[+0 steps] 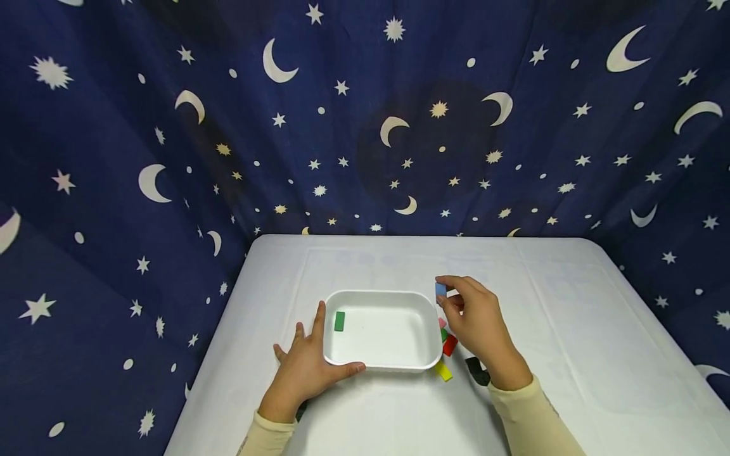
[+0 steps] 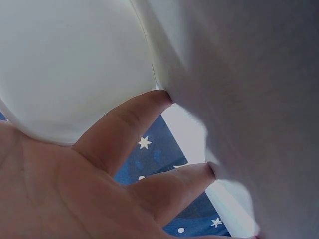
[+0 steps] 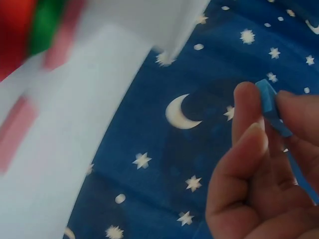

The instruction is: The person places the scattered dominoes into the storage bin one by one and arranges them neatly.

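Observation:
A white rectangular tray (image 1: 382, 366) lies on the table with one small green block (image 1: 339, 321) inside, near its left end. My left hand (image 1: 310, 367) rests against the tray's left side, fingers spread, the thumb along the front rim. In the left wrist view, fingertips (image 2: 162, 97) meet the white cloth beside the tray wall. My right hand (image 1: 476, 316) pinches a small blue block (image 1: 440, 290) between thumb and fingers, above the tray's right rim. The right wrist view shows the blue block (image 3: 267, 99) held at the fingertips.
Right of the tray lie a red block (image 1: 450, 345), a yellow block (image 1: 443, 371) and pink and green ones, partly hidden by the tray. The white table (image 1: 570, 304) ends at a dark blue curtain (image 1: 353, 126) with moons and stars.

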